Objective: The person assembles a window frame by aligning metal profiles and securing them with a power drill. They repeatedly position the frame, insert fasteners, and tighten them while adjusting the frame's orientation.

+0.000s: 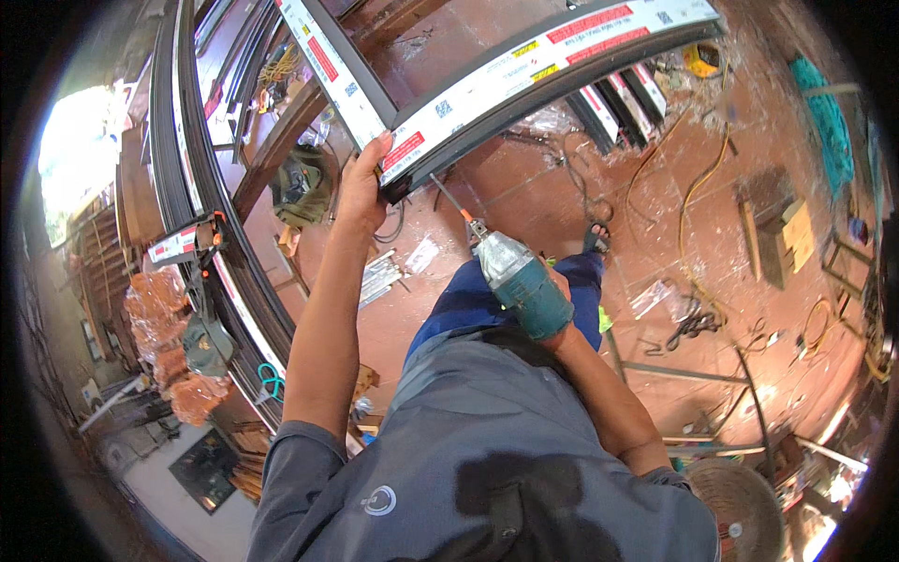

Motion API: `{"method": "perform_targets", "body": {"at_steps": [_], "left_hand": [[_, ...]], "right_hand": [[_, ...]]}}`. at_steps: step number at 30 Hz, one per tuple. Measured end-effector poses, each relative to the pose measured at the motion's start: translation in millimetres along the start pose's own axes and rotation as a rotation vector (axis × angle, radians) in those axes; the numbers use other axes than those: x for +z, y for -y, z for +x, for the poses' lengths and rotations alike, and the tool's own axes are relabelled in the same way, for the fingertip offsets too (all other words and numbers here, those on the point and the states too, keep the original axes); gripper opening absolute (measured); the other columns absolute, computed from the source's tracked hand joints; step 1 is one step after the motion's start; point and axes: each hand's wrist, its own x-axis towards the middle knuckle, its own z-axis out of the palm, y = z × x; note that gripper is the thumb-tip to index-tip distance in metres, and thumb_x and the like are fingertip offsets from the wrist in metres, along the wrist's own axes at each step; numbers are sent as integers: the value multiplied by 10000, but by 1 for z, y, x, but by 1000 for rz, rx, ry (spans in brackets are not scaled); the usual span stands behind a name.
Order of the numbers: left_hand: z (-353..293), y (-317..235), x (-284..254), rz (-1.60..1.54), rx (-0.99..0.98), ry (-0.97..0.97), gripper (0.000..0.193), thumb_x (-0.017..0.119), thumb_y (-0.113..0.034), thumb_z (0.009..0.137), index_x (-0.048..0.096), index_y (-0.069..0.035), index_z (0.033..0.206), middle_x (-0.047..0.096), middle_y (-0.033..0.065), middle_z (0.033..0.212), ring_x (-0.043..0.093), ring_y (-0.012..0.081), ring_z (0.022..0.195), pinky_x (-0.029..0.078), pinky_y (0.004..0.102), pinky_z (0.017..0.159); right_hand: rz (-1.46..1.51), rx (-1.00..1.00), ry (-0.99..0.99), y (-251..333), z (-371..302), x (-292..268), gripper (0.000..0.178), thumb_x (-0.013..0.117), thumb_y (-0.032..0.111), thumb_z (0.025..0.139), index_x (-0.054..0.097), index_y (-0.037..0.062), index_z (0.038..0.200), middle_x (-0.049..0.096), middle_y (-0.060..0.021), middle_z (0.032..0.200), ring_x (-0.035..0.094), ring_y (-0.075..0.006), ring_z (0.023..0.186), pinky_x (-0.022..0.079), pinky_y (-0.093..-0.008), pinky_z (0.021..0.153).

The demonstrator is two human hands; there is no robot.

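Observation:
My left hand [363, 187] is closed around the corner of a dark metal profile frame [552, 80], whose faces carry white film with red and yellow labels. The thumb lies on the film near the corner joint. In front of my body, my right hand [561, 339] grips a teal impact driver [524, 284] with a silver nose; the tool hides most of the fingers. A long thin bit [449, 196] with an orange collar points up and left. Its tip comes close to the frame's lower edge beside the corner; whether it touches cannot be seen.
Long dark profiles [201, 187] run along the left, with a clamp [195, 242] and teal-handled scissors [270, 382] on them. Cut profile pieces [618, 108] lie beyond the frame. Yellow cord [698, 187], wooden blocks [785, 234] and cables [691, 323] are on the tiled floor.

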Motion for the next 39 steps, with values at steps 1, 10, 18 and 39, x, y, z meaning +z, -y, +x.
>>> {"method": "perform_targets", "body": {"at_steps": [1, 10, 18, 39], "left_hand": [[-5, -3, 7, 1, -17, -28, 459, 689, -415, 991, 664, -33, 1244, 755, 89, 1117, 741, 196, 974, 602, 349, 864], [-18, -26, 31, -20, -50, -53, 502, 709, -451, 980, 655, -29, 1247, 749, 112, 1067, 749, 204, 833, 617, 364, 698], [3, -32, 5, 1041, 505, -314, 849, 707, -595, 936, 503, 53, 1444, 626, 253, 1324, 641, 387, 1152, 496, 468, 1019], [71, -91, 63, 1652, 741, 462, 930, 433, -899, 882, 744, -59, 1131, 745, 192, 898, 713, 399, 901, 511, 473, 795]], "right_hand": [[-72, -71, -13, 5, -2, 9, 386, 656, 113, 986, 653, 31, 1364, 690, -111, 1327, 676, -209, 1172, 528, -332, 1018], [-281, -266, -83, -23, -13, 32, 444, 681, 88, 989, 597, 13, 1419, 678, -99, 1365, 667, -179, 1202, 524, -302, 1059], [-370, -367, -215, -46, 4, 46, 475, 763, 156, 885, 653, 16, 1326, 706, -164, 1294, 696, -311, 1158, 535, -393, 1030], [-294, -480, -346, -71, 14, 71, 443, 787, 103, 832, 668, -12, 1243, 701, -190, 1260, 704, -355, 1122, 556, -409, 990]]}}
